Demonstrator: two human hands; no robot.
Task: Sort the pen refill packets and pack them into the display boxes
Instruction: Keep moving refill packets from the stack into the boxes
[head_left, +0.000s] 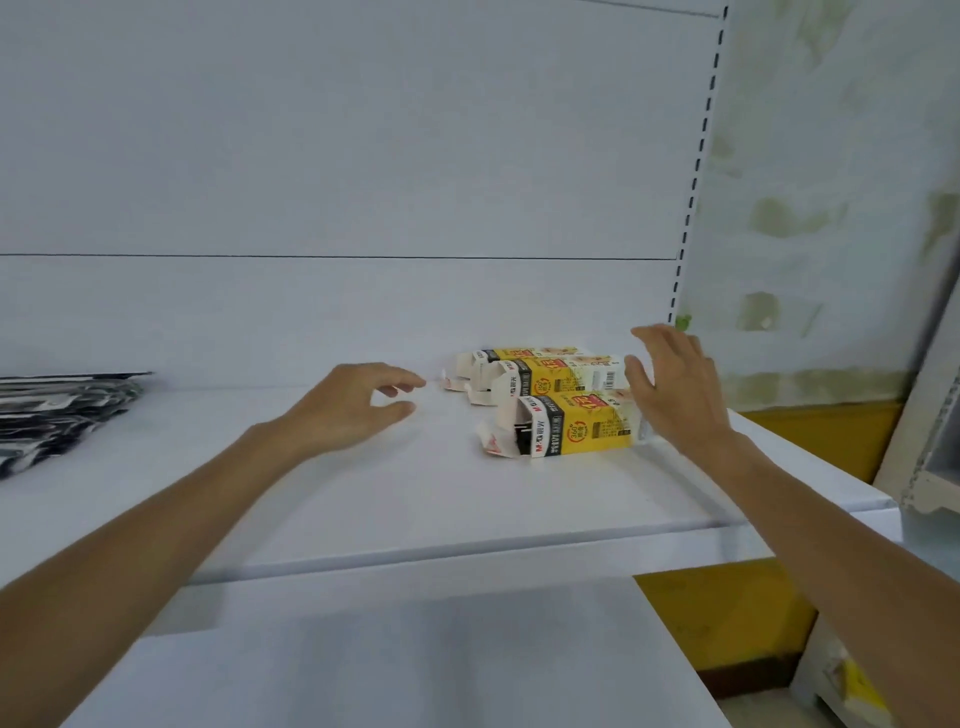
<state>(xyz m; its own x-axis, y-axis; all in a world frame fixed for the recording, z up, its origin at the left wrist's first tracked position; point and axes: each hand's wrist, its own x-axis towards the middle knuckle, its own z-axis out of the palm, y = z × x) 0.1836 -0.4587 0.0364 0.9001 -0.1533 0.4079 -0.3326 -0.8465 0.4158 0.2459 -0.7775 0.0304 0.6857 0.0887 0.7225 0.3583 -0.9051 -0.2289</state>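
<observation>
Three yellow, black and white display boxes lie on their sides on a white shelf (363, 493), flaps open to the left. The nearest box (571, 428) shows dark refills in its open end. Behind it lie the middle box (556, 376) and the far box (524, 354) against the back panel. My right hand (675, 384) hovers with spread fingers at the right ends of the boxes, holding nothing. My left hand (353, 402) hangs loosely curled over the shelf, left of the boxes, apart from them. A pile of black-and-white refill packets (62, 410) lies at the shelf's left end.
A white back panel rises behind the shelf, with a slotted upright (696, 171) at its right. A lower white shelf (389, 654) juts out below. Right of the shelf are a yellow wall base (727, 618) and another shelving unit (930, 467).
</observation>
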